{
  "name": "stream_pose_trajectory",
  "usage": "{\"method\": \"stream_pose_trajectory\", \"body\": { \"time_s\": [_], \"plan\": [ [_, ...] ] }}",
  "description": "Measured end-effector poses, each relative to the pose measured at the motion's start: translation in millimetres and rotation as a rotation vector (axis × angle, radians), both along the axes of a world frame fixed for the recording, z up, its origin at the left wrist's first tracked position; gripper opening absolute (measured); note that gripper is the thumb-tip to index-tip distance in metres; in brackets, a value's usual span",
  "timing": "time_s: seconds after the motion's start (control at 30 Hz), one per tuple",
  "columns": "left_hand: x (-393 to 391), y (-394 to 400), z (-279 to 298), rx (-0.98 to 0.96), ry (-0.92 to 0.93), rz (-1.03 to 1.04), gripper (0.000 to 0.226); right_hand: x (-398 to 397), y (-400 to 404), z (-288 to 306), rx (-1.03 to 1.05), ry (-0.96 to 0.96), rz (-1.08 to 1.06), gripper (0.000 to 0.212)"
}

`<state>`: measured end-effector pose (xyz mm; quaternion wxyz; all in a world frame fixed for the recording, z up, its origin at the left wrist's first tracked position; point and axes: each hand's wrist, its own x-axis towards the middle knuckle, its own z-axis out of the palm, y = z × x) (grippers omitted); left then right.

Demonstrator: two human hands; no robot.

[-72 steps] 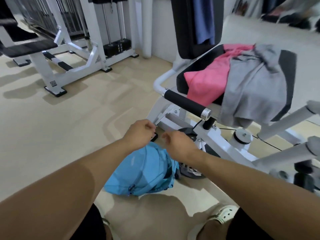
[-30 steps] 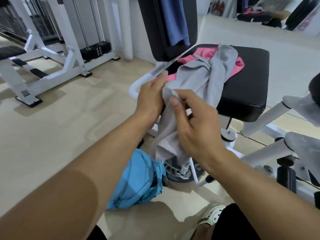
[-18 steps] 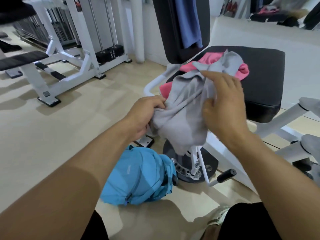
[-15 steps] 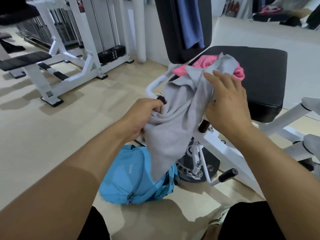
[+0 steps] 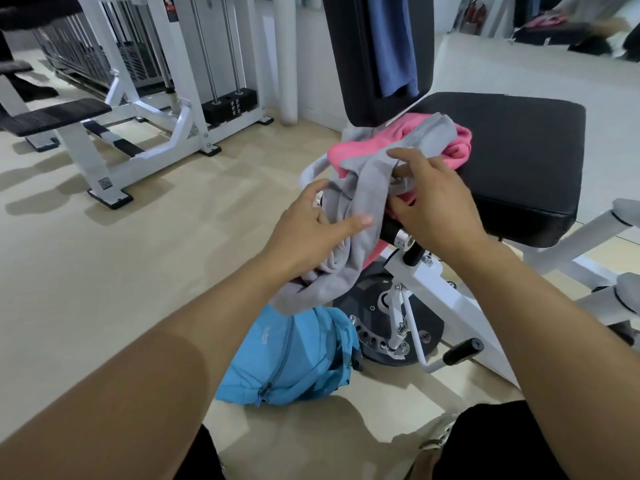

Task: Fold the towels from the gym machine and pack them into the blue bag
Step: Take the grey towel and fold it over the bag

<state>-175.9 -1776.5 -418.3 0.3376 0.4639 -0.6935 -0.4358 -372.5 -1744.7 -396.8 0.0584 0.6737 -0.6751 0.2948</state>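
Observation:
A crumpled grey towel (image 5: 360,199) hangs off the left edge of the gym machine's black seat (image 5: 526,161), partly over a pink towel (image 5: 457,147) that lies on the seat. My left hand (image 5: 311,230) grips the grey towel's lower bunch, thumb across the cloth. My right hand (image 5: 433,199) holds its upper part, fingers curled into the fabric. The blue bag (image 5: 291,358) lies on the floor below my hands, beside the machine's base. A blue towel (image 5: 394,39) hangs over the upright black backrest.
The machine's white frame (image 5: 443,289), black roller handle (image 5: 394,233) and round adjuster disc (image 5: 377,327) stand just right of the bag. Another white weight machine with a bench (image 5: 138,109) is at the far left. Beige floor lies between. My knees are at the bottom edge.
The grey towel has been gathered lower and tighter between my hands. My left hand turned, thumb now across the cloth; my right hand dropped from the towel's top to its bunched middle.

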Motion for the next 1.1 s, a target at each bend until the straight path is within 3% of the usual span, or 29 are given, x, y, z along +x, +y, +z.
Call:
{"method": "stream_pose_trajectory", "body": {
  "time_s": [0.17,0.27,0.37,0.4,0.53,0.77,0.93,1.03,1.1],
  "plan": [
    [-19.7,-9.3,-2.7,-0.146,-0.096,0.054,0.075,-7.6,-7.5,-2.5,-0.034,-0.024,-0.017,0.060],
    [-31.5,-12.4,4.0,-0.208,-0.192,0.102,0.062,-13.0,-17.1,-9.5,-0.130,-0.093,-0.056,0.044],
    [-41.3,-19.0,8.5,-0.288,-0.234,0.166,0.033,-16.0,-20.9,-12.4,-0.178,-0.140,-0.124,0.024],
    [-43.3,-22.1,8.6,-0.291,-0.222,0.184,0.038,-17.4,-20.7,-12.3,-0.197,-0.142,-0.121,0.020],
    [-49.8,-32.5,4.0,-0.206,0.078,0.268,0.058,-27.1,-23.2,-6.8,-0.219,-0.122,-0.148,0.023],
    [-45.0,-33.1,3.7,-0.142,0.340,0.516,0.054,-27.1,-31.3,-1.4,-0.128,-0.127,-0.212,0.038],
    [-25.9,-36.0,5.7,-0.263,0.474,0.725,0.039,-24.4,-38.4,-13.0,0.011,0.321,-0.299,0.040],
    [-20.5,-32.8,1.9,-0.300,0.486,0.739,0.032,-25.4,-38.9,-13.7,-0.014,0.372,-0.297,0.036],
    [-18.8,-31.6,-4.1,-0.262,0.381,0.645,0.033,-28.1,-38.2,-9.4,-0.038,0.373,-0.249,0.030]
  ]
}}
